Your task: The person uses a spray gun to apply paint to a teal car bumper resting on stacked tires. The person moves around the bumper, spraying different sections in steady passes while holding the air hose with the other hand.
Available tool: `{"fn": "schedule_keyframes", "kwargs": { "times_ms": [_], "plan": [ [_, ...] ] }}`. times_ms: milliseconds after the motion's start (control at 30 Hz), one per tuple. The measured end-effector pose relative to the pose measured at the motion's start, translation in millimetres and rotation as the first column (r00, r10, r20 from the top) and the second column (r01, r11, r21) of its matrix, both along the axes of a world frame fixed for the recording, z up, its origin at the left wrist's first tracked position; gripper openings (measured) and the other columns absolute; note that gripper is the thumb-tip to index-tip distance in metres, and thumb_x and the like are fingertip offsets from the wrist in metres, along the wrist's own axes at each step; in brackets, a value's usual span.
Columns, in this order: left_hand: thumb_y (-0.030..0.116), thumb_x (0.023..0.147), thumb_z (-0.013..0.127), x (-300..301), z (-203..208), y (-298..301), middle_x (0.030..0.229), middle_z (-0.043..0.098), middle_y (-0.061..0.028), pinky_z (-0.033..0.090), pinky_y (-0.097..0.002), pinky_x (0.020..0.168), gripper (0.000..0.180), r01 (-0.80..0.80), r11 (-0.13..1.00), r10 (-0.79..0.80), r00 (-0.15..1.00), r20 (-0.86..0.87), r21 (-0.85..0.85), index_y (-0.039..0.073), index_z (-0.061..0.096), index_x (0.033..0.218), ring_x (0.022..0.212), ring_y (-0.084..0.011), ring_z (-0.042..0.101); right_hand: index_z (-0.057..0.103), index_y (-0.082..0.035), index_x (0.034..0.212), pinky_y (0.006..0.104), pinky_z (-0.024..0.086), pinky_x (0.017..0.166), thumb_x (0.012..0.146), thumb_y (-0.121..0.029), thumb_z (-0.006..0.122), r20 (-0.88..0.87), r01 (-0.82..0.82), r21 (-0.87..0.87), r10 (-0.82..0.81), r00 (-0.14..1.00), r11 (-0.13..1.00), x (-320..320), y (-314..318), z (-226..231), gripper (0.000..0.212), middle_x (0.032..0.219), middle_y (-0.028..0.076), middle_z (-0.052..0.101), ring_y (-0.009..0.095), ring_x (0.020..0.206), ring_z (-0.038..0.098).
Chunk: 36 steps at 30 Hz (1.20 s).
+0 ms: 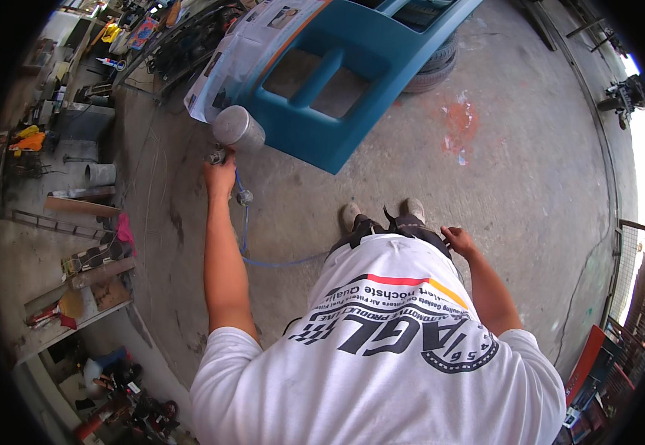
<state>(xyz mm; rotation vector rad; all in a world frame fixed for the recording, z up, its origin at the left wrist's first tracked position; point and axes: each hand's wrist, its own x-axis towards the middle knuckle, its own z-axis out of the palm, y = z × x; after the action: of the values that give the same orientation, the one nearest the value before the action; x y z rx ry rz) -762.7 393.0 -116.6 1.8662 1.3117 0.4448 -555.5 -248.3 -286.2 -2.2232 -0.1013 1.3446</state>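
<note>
My left hand point(219, 176) is stretched forward and grips a paint spray gun point(235, 133) with a round metal cup on top. A blue air hose point(247, 237) hangs from the gun and runs back toward my body. The gun points at a large teal-blue car body panel point(352, 89) lying on the concrete floor, partly masked with paper point(245, 44) at its left end. My right hand point(458, 241) hangs beside my hip, fingers loosely curled, holding nothing. My feet show just behind the panel.
A stack of tyres point(434, 63) props up the panel at the back. Cluttered shelves and benches with tools, cans and rags point(78, 274) line the left side. A motorbike point(623, 95) stands at the far right by a metal fence point(626, 252).
</note>
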Motion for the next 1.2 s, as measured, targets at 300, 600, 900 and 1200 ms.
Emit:
{"fn": "schedule_keyframes", "kwargs": {
  "times_ms": [300, 600, 900, 1200],
  "plan": [
    [0.03, 0.095, 0.071, 14.8, 54.2, -145.8, 0.062, 0.059, 0.0003, 0.036, -0.0282, 0.047, 0.033, 0.048, 0.9, -0.061, 0.998, -0.016, -0.434, 0.005, 0.062, 0.074, 0.053, -0.0085, 0.052, 0.073, -0.004, 0.118, 0.0388, 0.057, 0.082, 0.097, -0.064, 0.054, 0.008, -0.203, 0.044, 0.203, 0.979, 0.978, 46.2, 2.5, -20.5, 0.066, 0.095, 0.014, 0.078, 0.025, 0.086, 0.074],
    [0.015, 0.098, 0.062, 52.1, 25.3, -312.8, 0.093, 0.069, -0.0019, 0.053, -0.027, 0.065, 0.014, 0.237, 0.689, -0.039, 0.956, 0.291, -0.685, 0.006, 0.066, 0.109, 0.078, -0.0087, 0.064, 0.065, -0.01, 0.133, 0.0429, 0.053, 0.098, 0.096, -0.053, 0.062, 0.123, -0.606, 0.134, 0.594, 0.795, 0.784, 63.9, 63.3, 64.7, 0.057, 0.122, 0.019, 0.071, 0.036, 0.114, 0.068],
    [0.03, 0.097, 0.07, 162.9, 24.7, -428.3, 0.101, 0.074, -0.0139, 0.055, -0.0346, 0.077, 0.042, 0.309, 0.905, -0.269, 0.948, 0.17, -0.293, 0.001, 0.064, 0.126, 0.09, -0.0202, 0.07, 0.02, 0.0, 0.158, 0.0417, 0.048, 0.103, 0.08, -0.015, 0.083, 0.091, -0.159, 0.833, 0.153, 0.984, 0.53, 33.4, 104.1, 132.1, 0.101, 0.149, 0.024, 0.038, 0.034, 0.129, 0.052],
    [0.005, 0.09, 0.075, 141.8, 37.4, -414.4, 0.134, 0.065, -0.0118, 0.056, -0.0288, 0.086, 0.059, 0.263, 0.857, 0.001, 0.86, 0.51, -0.444, -0.001, 0.053, 0.144, 0.108, -0.0184, 0.069, 0.03, -0.004, 0.151, 0.0364, 0.056, 0.083, 0.081, 0.008, 0.056, 0.036, -0.152, 0.812, 0.212, 0.977, 0.564, 66.4, 140.6, 166.9, 0.076, 0.131, 0.019, 0.059, 0.028, 0.093, 0.069]
  ]
}}
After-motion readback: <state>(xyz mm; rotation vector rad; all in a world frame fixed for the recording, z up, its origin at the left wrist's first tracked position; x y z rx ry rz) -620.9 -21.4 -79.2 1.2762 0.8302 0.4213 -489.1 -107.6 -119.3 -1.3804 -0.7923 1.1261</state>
